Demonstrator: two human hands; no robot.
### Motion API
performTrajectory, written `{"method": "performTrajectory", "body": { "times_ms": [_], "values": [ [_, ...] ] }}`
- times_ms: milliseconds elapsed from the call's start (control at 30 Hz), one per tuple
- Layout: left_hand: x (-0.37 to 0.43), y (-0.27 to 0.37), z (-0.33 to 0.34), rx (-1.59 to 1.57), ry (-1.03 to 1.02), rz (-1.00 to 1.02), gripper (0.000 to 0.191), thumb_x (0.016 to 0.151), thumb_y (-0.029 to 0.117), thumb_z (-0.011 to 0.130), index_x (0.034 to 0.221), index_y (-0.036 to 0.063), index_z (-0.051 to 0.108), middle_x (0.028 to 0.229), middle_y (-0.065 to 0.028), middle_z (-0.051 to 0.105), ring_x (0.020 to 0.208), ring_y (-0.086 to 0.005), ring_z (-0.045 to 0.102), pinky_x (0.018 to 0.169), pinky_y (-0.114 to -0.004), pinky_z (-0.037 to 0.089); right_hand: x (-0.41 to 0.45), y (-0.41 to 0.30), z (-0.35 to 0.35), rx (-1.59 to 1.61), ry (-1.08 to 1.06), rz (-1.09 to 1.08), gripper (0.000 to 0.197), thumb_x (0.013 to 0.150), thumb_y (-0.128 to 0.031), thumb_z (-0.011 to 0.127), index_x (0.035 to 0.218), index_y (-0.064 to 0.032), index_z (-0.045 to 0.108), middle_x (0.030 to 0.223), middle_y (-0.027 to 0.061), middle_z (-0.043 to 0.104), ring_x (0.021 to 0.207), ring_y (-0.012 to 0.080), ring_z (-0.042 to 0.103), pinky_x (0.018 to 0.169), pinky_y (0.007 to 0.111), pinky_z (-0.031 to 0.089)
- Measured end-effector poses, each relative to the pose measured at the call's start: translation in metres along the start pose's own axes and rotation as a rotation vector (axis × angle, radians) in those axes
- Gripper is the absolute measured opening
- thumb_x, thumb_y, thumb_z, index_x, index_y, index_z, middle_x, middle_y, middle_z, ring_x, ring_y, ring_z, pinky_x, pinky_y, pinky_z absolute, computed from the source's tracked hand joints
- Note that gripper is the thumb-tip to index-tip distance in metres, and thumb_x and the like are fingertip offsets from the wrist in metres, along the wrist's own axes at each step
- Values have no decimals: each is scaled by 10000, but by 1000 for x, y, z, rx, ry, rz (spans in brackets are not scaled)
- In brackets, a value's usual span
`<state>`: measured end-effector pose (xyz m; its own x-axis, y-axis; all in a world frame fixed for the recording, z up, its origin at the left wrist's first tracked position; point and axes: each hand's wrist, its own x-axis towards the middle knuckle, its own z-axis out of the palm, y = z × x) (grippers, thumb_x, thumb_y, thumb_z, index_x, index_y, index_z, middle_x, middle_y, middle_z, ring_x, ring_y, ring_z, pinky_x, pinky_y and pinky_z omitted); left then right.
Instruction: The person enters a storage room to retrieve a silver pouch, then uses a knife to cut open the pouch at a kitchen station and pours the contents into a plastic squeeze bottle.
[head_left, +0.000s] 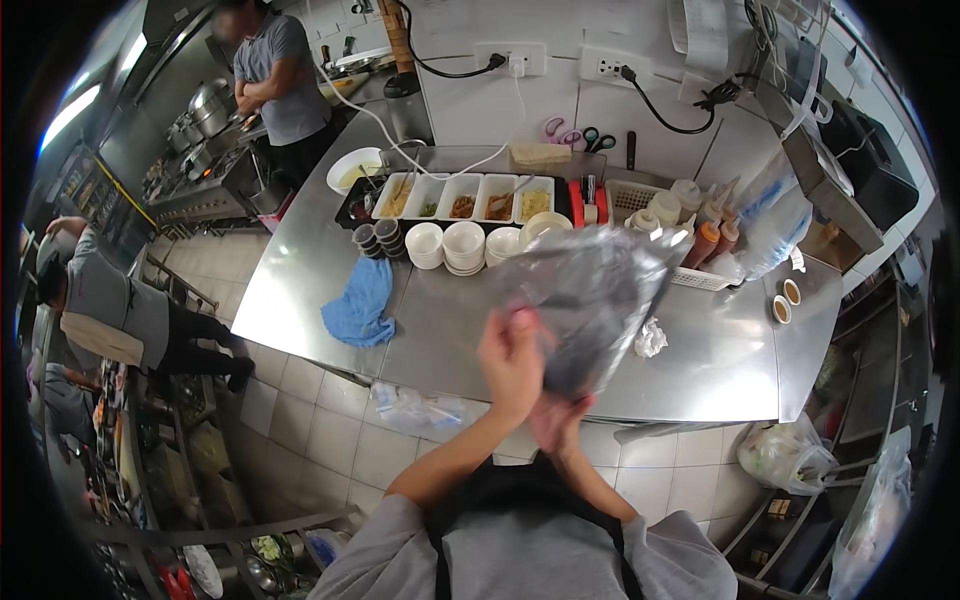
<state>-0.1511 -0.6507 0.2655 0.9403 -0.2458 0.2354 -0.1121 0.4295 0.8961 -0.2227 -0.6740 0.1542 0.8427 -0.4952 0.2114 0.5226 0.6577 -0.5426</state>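
Observation:
A dark, shiny plastic bag (600, 300) is held up in front of me over the near edge of the steel counter; its contents cannot be made out. My left hand (511, 364) grips its left side, fingers curled and blurred by motion. Under the bag's lower corner, my right hand (559, 421) holds it from below, partly covered by it. A crumpled white paper or plastic scrap (650, 339) lies on the counter just right of the bag. Behind the bag stand stacked white bowls (463, 244), some partly hidden.
White topping trays (461, 196) line the counter's back, left of squeeze bottles (705, 241) in a white basket (697, 279). A blue cloth (361, 304) lies left, two small sauce cups (781, 309) right. One person (281, 82) stands by the stove, another (124, 315) at left.

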Motion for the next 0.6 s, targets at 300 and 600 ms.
{"method": "performTrajectory", "body": {
  "times_ms": [300,600],
  "values": [
    [74,9,32,671,-401,908,666,639,432,703,1082,23,420,830,-87,558,841,-206,523,689,-350,433,67,-134,-9,3,410,-455,701,790,-602,369,1295,-123,278,1280,52,373,1175,254,341,985,393,249],
    [82,-19,-12,591,-603,44,1015,553,291,771,1289,57,112,1215,-168,401,1092,-306,442,891,-387,371,47,-172,-52,-207,446,-479,560,820,-482,428,1240,-118,362,1257,58,396,1155,244,365,958,392,284]
  ]
}}
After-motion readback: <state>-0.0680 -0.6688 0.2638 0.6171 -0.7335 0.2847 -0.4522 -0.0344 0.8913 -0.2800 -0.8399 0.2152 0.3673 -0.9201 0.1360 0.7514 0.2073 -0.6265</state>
